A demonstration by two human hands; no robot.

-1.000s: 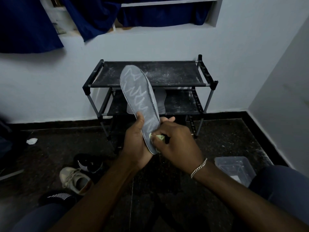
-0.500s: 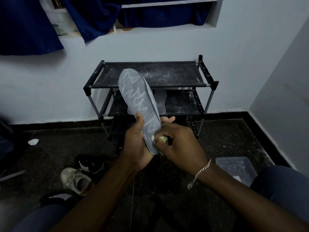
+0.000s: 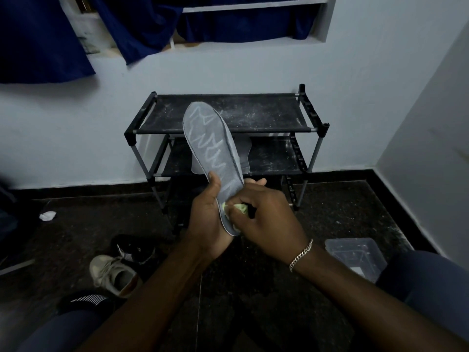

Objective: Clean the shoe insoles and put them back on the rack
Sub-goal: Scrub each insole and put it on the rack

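gripping the grey insole (image 3: pixel 212 146), left hand (image 3: pixel 206 219); right hand (image 3: pixel 266 219) pinches cloth (image 3: pixel 239 207).

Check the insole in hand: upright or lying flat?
Upright, toe end up, leaning slightly left. The left hand grips the insole near its heel while the right hand holds a yellow-green cloth against it.

No legible text, label, brand or number appears in view. The pale zigzag lines on the grey insole (image 3: pixel 213 148) form no readable characters, and the white stripes on the black shoe (image 3: pixel 132 250) are pattern only.
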